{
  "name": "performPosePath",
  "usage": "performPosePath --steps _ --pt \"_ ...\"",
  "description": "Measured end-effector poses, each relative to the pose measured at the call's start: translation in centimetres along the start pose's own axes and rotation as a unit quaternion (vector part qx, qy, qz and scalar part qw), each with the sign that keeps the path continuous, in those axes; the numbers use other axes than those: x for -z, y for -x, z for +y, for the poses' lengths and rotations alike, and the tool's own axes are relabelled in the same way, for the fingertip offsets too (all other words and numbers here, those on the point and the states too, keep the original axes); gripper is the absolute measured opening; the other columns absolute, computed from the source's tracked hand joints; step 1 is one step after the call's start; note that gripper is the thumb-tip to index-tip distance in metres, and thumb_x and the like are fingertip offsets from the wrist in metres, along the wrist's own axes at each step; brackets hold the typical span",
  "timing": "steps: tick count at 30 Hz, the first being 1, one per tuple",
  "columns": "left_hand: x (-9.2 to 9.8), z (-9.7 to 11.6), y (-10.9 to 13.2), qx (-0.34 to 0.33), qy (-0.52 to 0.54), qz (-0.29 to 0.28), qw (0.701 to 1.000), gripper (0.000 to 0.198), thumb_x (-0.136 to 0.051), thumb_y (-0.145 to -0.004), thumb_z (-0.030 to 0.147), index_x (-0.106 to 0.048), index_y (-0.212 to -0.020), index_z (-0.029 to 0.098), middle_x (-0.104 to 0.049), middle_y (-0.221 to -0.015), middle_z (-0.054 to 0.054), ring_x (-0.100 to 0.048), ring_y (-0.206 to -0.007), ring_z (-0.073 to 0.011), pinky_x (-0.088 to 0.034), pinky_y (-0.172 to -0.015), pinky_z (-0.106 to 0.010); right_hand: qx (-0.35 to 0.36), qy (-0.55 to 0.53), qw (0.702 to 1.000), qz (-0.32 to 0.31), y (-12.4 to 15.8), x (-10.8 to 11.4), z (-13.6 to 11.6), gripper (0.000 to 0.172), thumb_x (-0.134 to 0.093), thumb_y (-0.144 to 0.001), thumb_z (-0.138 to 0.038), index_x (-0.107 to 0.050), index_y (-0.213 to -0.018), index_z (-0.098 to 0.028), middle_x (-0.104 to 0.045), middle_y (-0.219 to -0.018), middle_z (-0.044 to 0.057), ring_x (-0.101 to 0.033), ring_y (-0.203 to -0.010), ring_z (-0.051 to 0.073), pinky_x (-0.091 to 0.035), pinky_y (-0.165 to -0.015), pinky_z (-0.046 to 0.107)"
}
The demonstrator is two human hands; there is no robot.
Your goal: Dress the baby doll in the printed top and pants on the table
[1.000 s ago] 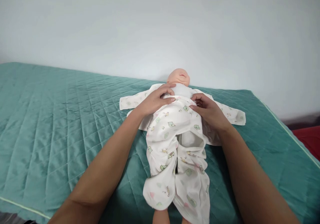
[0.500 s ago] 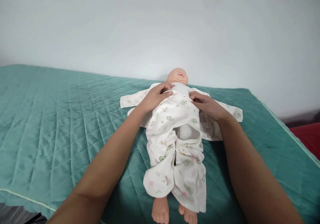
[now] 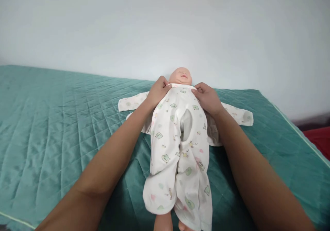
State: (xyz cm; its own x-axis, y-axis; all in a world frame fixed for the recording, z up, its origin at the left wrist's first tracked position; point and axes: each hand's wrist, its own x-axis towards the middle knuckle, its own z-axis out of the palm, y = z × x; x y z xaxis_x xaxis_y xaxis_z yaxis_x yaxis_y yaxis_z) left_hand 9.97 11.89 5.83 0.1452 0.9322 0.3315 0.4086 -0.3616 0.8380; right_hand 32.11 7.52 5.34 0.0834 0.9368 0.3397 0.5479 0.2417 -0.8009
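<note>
Your left hand (image 3: 162, 89) grips one upper corner of the white, printed open-crotch baby pants (image 3: 167, 138), its thumb lying over the front of the waistband (image 3: 182, 85) and its fingers curled at the edge. Your right hand (image 3: 207, 96) pinches the opposite corner in the same way, so the waistband runs taut between them, high on the chest of the baby doll (image 3: 182, 75) and just below its chin.

The doll lies on its back, head toward the pale wall (image 3: 165, 24), with the pants covering its body and legs. The oval crotch opening (image 3: 186, 122) bares a whitish patch of it, and its feet (image 3: 163, 222) poke out of the hems at the bottom edge of your view. A matching long-sleeved baby top (image 3: 238, 115) spreads out on both sides beneath the doll; you cannot tell whether its arms fill the sleeves. Everything rests on a green quilted bedspread (image 3: 64, 131). Something red (image 3: 318, 140) sits past its right edge.
</note>
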Motion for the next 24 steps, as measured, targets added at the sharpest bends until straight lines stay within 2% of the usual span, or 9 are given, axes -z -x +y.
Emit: performPosePath --steps 3,5,8,11,13,15,19,22,24 --pt "-0.1 -0.3 -0.2 0.012 -0.002 0.016 1.000 0.020 -0.061 -0.090 0.019 -0.047 -0.077 0.024 -0.054 -0.068 0.003 -0.053 -0.068 -0.0176 -0.043 -0.074 -0.033 -0.010 0.017 0.998 0.060 0.5 -1.0 -0.5 0.019 -0.063 -0.086 -0.037 -0.055 -0.075 -0.024 -0.054 -0.068 -0.002 -0.050 -0.070 0.019 -0.040 -0.070 0.034" --pt "-0.1 -0.4 0.0 0.015 -0.005 0.032 0.999 0.020 -0.061 -0.089 0.018 -0.047 -0.077 0.024 -0.053 -0.068 0.003 -0.052 -0.069 -0.0177 -0.043 -0.073 -0.033 -0.008 0.024 0.997 0.075 0.7 -1.2 -0.7 0.017 -0.062 -0.087 -0.037 -0.056 -0.077 -0.025 -0.057 -0.071 -0.001 -0.052 -0.073 0.019 -0.042 -0.073 0.035" --pt "-0.3 -0.5 0.6 -0.002 -0.006 0.085 0.996 0.022 -0.061 -0.090 0.017 -0.044 -0.079 0.025 -0.053 -0.070 0.002 -0.055 -0.075 -0.0186 -0.044 -0.076 -0.032 0.036 0.058 0.996 0.050 0.8 -0.8 -0.5 0.019 -0.063 -0.089 -0.041 -0.057 -0.079 -0.026 -0.062 -0.079 0.001 -0.055 -0.081 0.022 -0.045 -0.081 0.039" --pt "-0.5 -0.6 1.2 -0.020 -0.004 0.132 0.991 0.023 -0.060 -0.092 0.021 -0.040 -0.082 0.026 -0.053 -0.072 0.001 -0.057 -0.081 -0.0199 -0.044 -0.078 -0.032 0.096 0.083 0.992 0.018 0.7 0.0 -0.2 0.023 -0.061 -0.090 -0.041 -0.055 -0.075 -0.025 -0.064 -0.101 0.007 -0.056 -0.103 0.026 -0.043 -0.098 0.044" --pt "-0.6 -0.6 1.4 -0.021 -0.012 0.143 0.989 0.021 -0.058 -0.093 0.022 -0.040 -0.083 0.026 -0.053 -0.073 0.000 -0.057 -0.081 -0.0206 -0.044 -0.077 -0.032 0.100 0.069 0.993 -0.011 0.6 0.3 -0.2 0.026 -0.060 -0.092 -0.042 -0.055 -0.073 -0.024 -0.065 -0.114 0.007 -0.056 -0.112 0.027 -0.041 -0.103 0.045" --pt "-0.6 -0.6 1.5 -0.023 -0.031 0.140 0.989 0.020 -0.057 -0.092 0.021 -0.041 -0.083 0.026 -0.054 -0.073 0.000 -0.057 -0.080 -0.0208 -0.043 -0.076 -0.033 0.065 0.051 0.996 -0.033 0.6 0.5 -0.2 0.027 -0.058 -0.093 -0.043 -0.056 -0.074 -0.024 -0.068 -0.114 0.006 -0.059 -0.106 0.026 -0.044 -0.096 0.042" --pt "-0.4 -0.6 1.3 -0.049 -0.101 0.092 0.989 0.014 -0.059 -0.091 0.021 -0.047 -0.083 0.025 -0.060 -0.079 -0.001 -0.058 -0.080 -0.0204 -0.042 -0.076 -0.033 -0.018 0.075 0.997 0.012 0.3 0.3 -0.3 0.028 -0.058 -0.091 -0.044 -0.058 -0.072 -0.023 -0.068 -0.080 0.001 -0.055 -0.077 0.019 -0.041 -0.073 0.033" --pt "-0.2 -0.7 1.1 -0.067 -0.177 0.066 0.980 0.003 -0.055 -0.093 0.023 -0.055 -0.090 0.022 -0.064 -0.086 -0.003 -0.059 -0.085 -0.0216 -0.043 -0.078 -0.034 -0.027 0.105 0.992 0.056 -0.1 -0.1 -0.3 0.027 -0.057 -0.089 -0.040 -0.053 -0.069 -0.022 -0.060 -0.070 -0.002 -0.049 -0.069 0.016 -0.036 -0.067 0.031" --pt "-0.1 -0.9 1.0 -0.087 -0.216 0.068 0.970 0.009 -0.054 -0.094 0.021 -0.061 -0.099 0.021 -0.066 -0.093 -0.005 -0.059 -0.092 -0.0231 -0.045 -0.082 -0.035 -0.027 0.105 0.992 0.065 -0.1 -0.3 -0.2 0.026 -0.058 -0.089 -0.038 -0.052 -0.070 -0.021 -0.060 -0.071 -0.002 -0.049 -0.069 0.016 -0.035 -0.068 0.030"
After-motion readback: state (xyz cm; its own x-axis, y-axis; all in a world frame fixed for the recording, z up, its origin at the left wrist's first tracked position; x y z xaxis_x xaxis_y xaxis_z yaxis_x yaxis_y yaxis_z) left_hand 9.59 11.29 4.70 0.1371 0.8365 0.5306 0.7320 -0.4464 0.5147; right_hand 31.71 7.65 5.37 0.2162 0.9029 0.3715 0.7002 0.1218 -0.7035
